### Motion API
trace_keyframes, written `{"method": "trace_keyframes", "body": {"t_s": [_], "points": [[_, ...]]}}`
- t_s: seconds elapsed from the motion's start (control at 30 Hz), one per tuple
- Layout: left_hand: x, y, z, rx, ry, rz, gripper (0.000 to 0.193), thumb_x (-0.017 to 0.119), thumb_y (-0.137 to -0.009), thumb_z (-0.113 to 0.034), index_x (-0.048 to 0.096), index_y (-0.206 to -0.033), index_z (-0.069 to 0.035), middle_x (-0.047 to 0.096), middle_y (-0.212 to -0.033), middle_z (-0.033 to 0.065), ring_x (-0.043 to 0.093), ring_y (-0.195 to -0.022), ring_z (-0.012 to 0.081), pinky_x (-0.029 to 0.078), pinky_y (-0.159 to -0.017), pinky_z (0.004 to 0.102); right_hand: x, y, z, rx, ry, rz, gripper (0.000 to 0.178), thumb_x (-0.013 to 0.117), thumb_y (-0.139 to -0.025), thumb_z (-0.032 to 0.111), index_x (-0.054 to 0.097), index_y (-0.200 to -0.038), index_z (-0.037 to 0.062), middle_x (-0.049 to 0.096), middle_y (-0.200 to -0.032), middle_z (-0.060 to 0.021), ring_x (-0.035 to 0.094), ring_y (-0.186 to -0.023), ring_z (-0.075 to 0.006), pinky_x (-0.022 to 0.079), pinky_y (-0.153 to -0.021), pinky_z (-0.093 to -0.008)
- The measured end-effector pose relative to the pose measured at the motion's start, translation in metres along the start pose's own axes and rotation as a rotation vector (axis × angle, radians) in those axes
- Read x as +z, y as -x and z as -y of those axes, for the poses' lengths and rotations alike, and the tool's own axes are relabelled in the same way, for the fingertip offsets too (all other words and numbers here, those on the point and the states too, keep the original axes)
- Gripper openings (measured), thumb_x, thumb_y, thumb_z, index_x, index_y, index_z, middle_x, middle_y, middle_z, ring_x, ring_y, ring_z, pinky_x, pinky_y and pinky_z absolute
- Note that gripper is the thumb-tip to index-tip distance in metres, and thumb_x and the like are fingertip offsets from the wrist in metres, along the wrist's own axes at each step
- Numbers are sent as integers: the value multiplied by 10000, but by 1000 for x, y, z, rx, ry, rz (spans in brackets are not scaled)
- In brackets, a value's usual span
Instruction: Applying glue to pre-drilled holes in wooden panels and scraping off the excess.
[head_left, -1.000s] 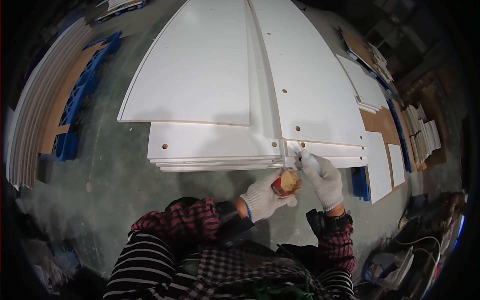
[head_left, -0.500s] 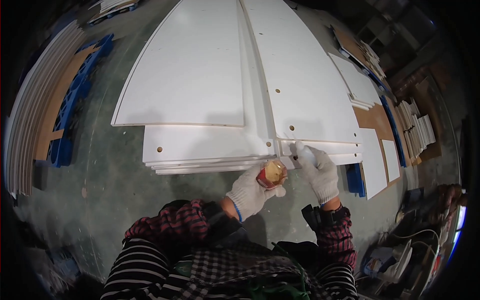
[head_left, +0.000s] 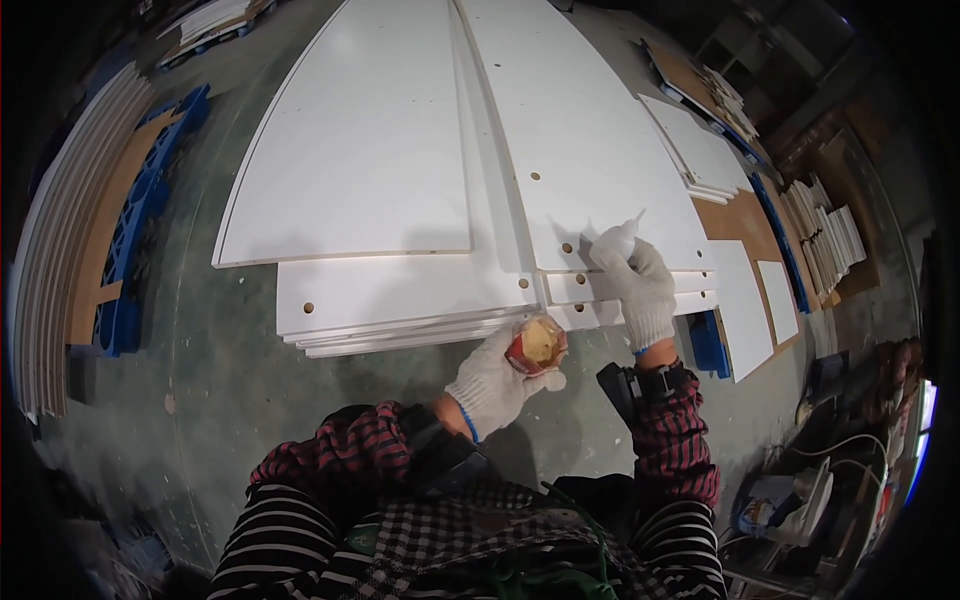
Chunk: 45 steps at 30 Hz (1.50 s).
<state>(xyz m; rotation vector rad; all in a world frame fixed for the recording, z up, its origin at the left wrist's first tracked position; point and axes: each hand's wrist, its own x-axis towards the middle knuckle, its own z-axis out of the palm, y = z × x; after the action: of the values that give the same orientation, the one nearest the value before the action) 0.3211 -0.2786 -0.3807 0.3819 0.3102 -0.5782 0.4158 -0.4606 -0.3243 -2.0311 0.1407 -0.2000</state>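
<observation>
Near the middle of the head view, just at the panels' front edge, there was the left hand [head_left: 492, 385], gloved in cream knit, its forearm angling up from the lower left. Its fingers were wrapped around a small red tub [head_left: 537, 343], thumb low along the near side, the top turned up toward the head to show a rough tan inside, paste or lining, I couldn't tell which!

And over on the right, the right hand [head_left: 645, 295] reached further out, its forearm rising almost straight, the hand over the near end of a long white panel [head_left: 600, 150]. Its grip was closed on a whitish, rounded bottle [head_left: 616, 243], whose thin pointed nozzle aimed up and away; whether the glove touched the board, I couldn't tell.

What surfaces here! The panel was smooth and flat, dotted with round, brown-looking holes. Beside it, another white board [head_left: 350, 140] lay over a layered stack [head_left: 400, 300] with straight, thin edges. Both sleeves [head_left: 340, 450] were red-and-black check, with dark bands near the wrists, above a checked apron [head_left: 430, 540]. Off to the left, upright boards [head_left: 60, 250] stood by a latticed blue pallet [head_left: 140, 230] on the mottled grey-green floor [head_left: 220, 400].
</observation>
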Motion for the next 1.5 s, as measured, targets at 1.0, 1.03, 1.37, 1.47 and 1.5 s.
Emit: {"method": "trace_keyframes", "body": {"t_s": [1.0,1.03,1.37,1.47,1.5], "points": [[4,1,-2,26,147,41,351,560,-947,-289,512,-1175,-25,568,-1127,126,575,-993,257,516,-869,428,2,-5,1,-198,408,-213,424,698,-798,287,655,-1114,7,678,-976,-150,655,-903,-256,503,-827,-359],[3,1,-1,24,145,59,356,554,-950,-292,511,-1179,-24,567,-1131,126,576,-998,259,514,-874,429,-1,3,-1,-198,403,-211,424,698,-798,287,655,-1114,7,678,-976,-150,655,-903,-256,503,-827,-359],[12,6,12,-131,80,220,437,415,-1005,-343,467,-1252,13,537,-1224,144,571,-1060,285,486,-941,422,-36,98,-44,235,-137,389,303,614,-920,193,638,-1136,-17,644,-961,-47,581,-869,-108,479,-780,-247],[6,1,25,-208,72,281,446,429,-1001,-350,471,-1250,18,542,-1229,154,576,-1063,281,493,-930,420,-45,106,-49,301,-190,442,334,621,-929,214,622,-1177,-10,649,-954,-25,575,-832,-93,483,-749,-249],[8,1,28,-240,79,204,453,419,-1006,-344,466,-1248,36,541,-1229,163,578,-1063,282,499,-921,423,-48,106,-60,360,-258,516,364,645,-910,202,606,-1204,-10,655,-989,-33,583,-866,-98,485,-783,-253]]}}
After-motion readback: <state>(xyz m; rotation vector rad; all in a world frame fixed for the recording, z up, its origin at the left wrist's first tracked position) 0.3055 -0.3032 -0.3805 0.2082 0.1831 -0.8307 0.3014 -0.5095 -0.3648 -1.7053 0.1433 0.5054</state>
